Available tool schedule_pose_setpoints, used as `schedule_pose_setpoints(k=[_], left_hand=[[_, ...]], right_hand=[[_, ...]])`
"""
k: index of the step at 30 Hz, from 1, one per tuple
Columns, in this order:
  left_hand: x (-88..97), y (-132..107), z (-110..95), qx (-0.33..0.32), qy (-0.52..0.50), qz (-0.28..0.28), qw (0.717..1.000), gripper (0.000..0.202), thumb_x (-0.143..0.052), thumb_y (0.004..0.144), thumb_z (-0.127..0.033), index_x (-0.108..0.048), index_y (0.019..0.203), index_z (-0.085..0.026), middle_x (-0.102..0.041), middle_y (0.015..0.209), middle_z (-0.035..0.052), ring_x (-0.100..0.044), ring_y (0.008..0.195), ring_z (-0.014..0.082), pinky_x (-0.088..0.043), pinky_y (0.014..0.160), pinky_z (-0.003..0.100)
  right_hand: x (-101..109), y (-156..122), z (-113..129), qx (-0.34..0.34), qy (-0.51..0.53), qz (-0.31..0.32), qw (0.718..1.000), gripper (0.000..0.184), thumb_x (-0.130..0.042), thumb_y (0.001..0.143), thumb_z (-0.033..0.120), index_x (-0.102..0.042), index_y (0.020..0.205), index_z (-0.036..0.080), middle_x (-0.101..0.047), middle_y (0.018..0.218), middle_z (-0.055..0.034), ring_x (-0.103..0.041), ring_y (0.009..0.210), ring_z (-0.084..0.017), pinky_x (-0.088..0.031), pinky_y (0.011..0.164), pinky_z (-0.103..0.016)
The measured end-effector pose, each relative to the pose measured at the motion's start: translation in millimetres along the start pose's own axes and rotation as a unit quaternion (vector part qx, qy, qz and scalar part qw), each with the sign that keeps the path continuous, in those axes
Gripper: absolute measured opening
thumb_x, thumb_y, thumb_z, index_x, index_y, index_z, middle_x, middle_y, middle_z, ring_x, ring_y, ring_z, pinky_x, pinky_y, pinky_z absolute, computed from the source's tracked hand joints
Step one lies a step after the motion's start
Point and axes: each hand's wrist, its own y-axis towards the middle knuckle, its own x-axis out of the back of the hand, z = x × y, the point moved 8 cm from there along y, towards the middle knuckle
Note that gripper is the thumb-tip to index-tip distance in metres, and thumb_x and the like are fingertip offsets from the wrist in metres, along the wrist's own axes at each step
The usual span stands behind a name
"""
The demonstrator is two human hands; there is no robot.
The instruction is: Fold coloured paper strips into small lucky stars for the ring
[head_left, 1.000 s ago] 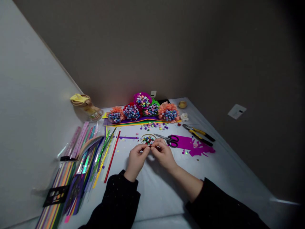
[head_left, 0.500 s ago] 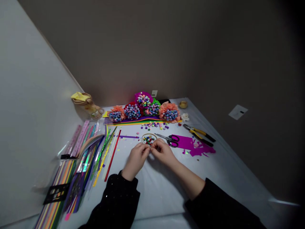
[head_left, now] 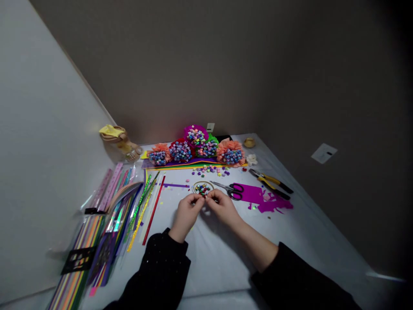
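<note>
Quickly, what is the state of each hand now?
Left hand: closed, pinching a small item, unclear what.
Right hand: closed, pinching the same small item.

From where I sit, I can't read any words, numbers or brands. The white wall plate (head_left: 324,153) at two o'clock carries one small dark mark, too small to make out, and the black card (head_left: 78,260) at seven o'clock shows only small coloured cut-outs, nothing legible.

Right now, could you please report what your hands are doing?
Left hand, right hand pinching a tiny item. Dish of paper stars just beyond. Scissors beside it.
</note>
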Motion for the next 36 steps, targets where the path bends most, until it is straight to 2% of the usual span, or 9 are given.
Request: schedule_pose_setpoints(k=[5,9,16,21,24,26,28,31,36], left_hand=[[7.4,2,7,0.021,-0.052,-0.033,0.998,0.022,-0.058,0.074,-0.035,-0.063,0.074,-0.014,-0.057,0.058,-0.0016,-0.051,0.057,0.0116,-0.041,0.055,0.022],[13.4,3,12,0.04,-0.09,-0.042,0.994,0.023,-0.058,0.075,-0.038,-0.061,0.076,-0.014,-0.052,0.055,-0.004,-0.043,0.048,0.0082,-0.034,0.048,0.02],[17.6,-1,0,0.039,-0.148,-0.038,0.987,0.021,-0.06,0.074,-0.035,-0.06,0.073,-0.014,-0.049,0.056,-0.0043,-0.035,0.045,0.0058,-0.029,0.044,0.018],[27.1,-1,-5,0.023,-0.139,-0.066,0.988,0.025,-0.06,0.072,-0.039,-0.062,0.071,-0.014,-0.051,0.053,-0.0036,-0.042,0.048,0.0082,-0.033,0.046,0.02],[33.0,-1,-6,0.015,-0.132,-0.082,0.988,0.025,-0.06,0.072,-0.039,-0.062,0.073,-0.014,-0.051,0.053,-0.0039,-0.044,0.049,0.0088,-0.035,0.048,0.02],[36.0,-2,-6,0.008,-0.128,-0.091,0.988,0.025,-0.06,0.072,-0.039,-0.062,0.073,-0.014,-0.052,0.053,-0.0035,-0.045,0.05,0.009,-0.036,0.049,0.02],[37.3,-2,-7,0.0,-0.124,-0.098,0.987,0.024,-0.059,0.073,-0.038,-0.062,0.073,-0.014,-0.053,0.054,-0.0031,-0.046,0.051,0.0092,-0.037,0.049,0.02],[35.8,-4,-10,-0.013,-0.115,-0.1,0.988,0.025,-0.058,0.074,-0.039,-0.062,0.073,-0.014,-0.055,0.055,-0.0023,-0.048,0.052,0.0101,-0.038,0.05,0.021],[32.4,-6,-11,-0.02,-0.097,-0.095,0.991,0.025,-0.058,0.074,-0.04,-0.063,0.073,-0.015,-0.057,0.055,-0.0015,-0.052,0.055,0.012,-0.039,0.052,0.022]], right_hand=[[22,4,7,0.086,-0.226,0.067,0.968,0.009,-0.052,0.079,0.018,-0.061,0.078,0.017,-0.059,0.079,-0.0041,-0.053,0.077,-0.016,-0.04,0.07,-0.027],[78,12,-17,-0.031,-0.455,-0.001,0.89,0.009,-0.054,0.077,0.017,-0.062,0.081,0.016,-0.06,0.084,-0.0101,-0.054,0.081,-0.022,-0.037,0.071,-0.031],[84,25,-42,-0.106,-0.493,0.1,0.858,0.017,-0.061,0.073,0.022,-0.059,0.087,0.014,-0.063,0.087,-0.011,-0.059,0.077,-0.02,-0.035,0.062,-0.026],[91,28,-38,-0.121,-0.501,0.127,0.847,0.01,-0.065,0.067,0.024,-0.06,0.071,0.016,-0.064,0.07,-0.0089,-0.058,0.066,-0.02,-0.031,0.054,-0.026],[92,16,-31,-0.127,-0.445,0.107,0.88,0.012,-0.059,0.071,0.03,-0.057,0.07,0.018,-0.062,0.064,-0.0044,-0.055,0.058,-0.016,-0.032,0.051,-0.025],[84,1,-27,-0.145,-0.261,0.069,0.952,0.018,-0.056,0.072,0.036,-0.051,0.076,0.02,-0.059,0.062,-0.0008,-0.05,0.049,-0.013,-0.033,0.047,-0.024],[61,-19,-25,-0.156,-0.05,0.066,0.984,0.027,-0.055,0.071,0.045,-0.044,0.078,0.021,-0.057,0.064,0.0008,-0.048,0.048,-0.012,-0.035,0.045,-0.024],[21,-42,-14,-0.13,0.089,0.083,0.984,0.037,-0.066,0.064,0.045,-0.043,0.08,0.021,-0.051,0.063,0.0043,-0.046,0.051,-0.01,-0.037,0.048,-0.023],[-23,-60,-7,-0.166,0.121,0.162,0.965,0.041,-0.066,0.065,0.053,-0.041,0.076,0.021,-0.05,0.058,0.0051,-0.04,0.046,-0.008,-0.03,0.043,-0.02]])
